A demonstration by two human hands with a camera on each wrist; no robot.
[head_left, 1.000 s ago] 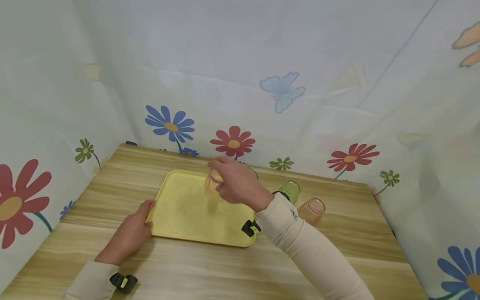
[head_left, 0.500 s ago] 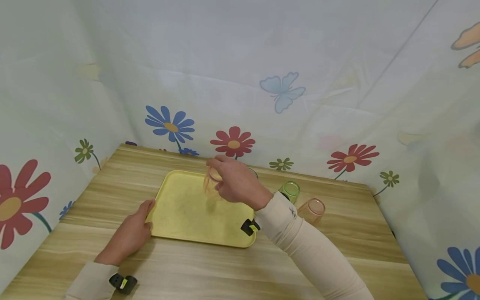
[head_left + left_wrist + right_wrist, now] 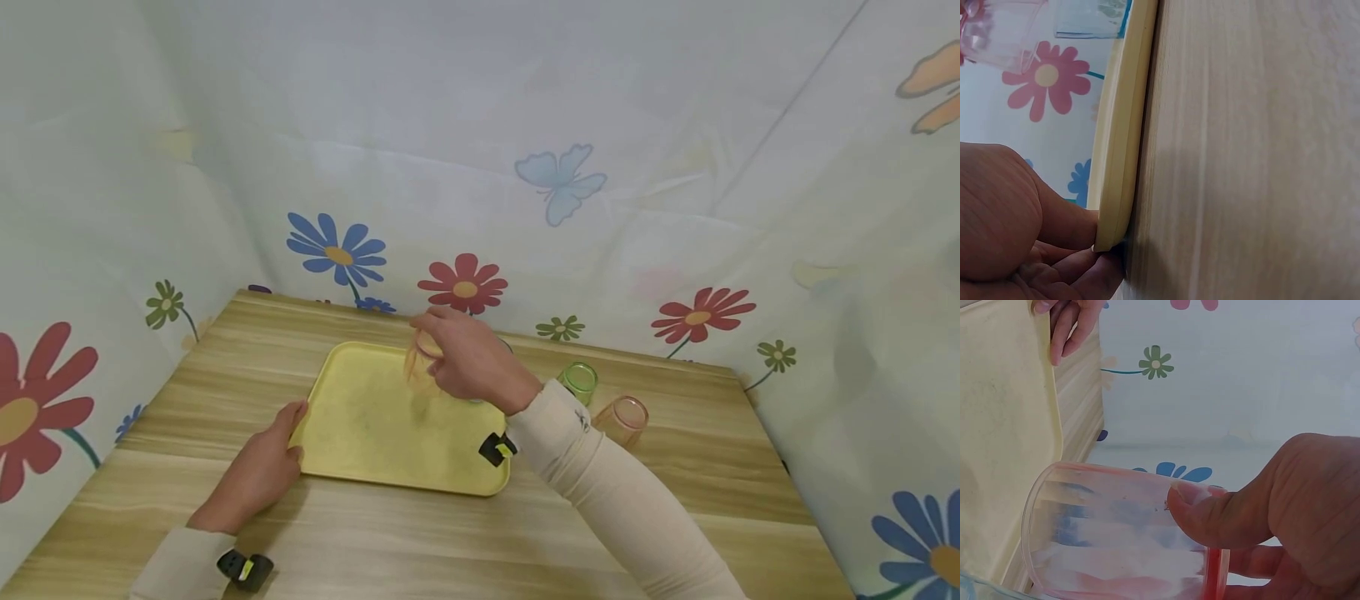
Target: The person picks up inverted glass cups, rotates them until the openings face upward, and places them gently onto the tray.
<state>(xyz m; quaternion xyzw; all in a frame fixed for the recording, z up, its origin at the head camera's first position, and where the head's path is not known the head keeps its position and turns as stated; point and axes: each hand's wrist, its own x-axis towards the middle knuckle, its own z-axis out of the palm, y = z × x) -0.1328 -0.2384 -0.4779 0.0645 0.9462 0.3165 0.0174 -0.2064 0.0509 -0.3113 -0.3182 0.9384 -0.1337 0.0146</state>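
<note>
My right hand (image 3: pixel 476 358) grips a clear pinkish-orange glass (image 3: pixel 421 373) over the back part of a yellow tray (image 3: pixel 375 433). In the right wrist view, the thumb lies along the side of this ribbed glass (image 3: pixel 1116 537), near its thick reddish end, and the wide rim points toward the tray. My left hand (image 3: pixel 258 467) pinches the tray's left edge between thumb and fingers; the left wrist view shows the thumb on top of the tray rim (image 3: pixel 1124 137). A bluish glass (image 3: pixel 1091 20) stands by the tray, mostly hidden behind my right hand in the head view.
To the right of the tray, a green glass (image 3: pixel 580 380) and another pinkish-orange glass (image 3: pixel 626 417) stand on the wooden table (image 3: pixel 360 533), both near my right sleeve. A flower-printed cloth (image 3: pixel 420 200) hangs right behind the table's back edge and along both sides.
My right hand and its glass have shifted very slightly toward the back left. The left hand keeps its hold, and the tray stays in place.
</note>
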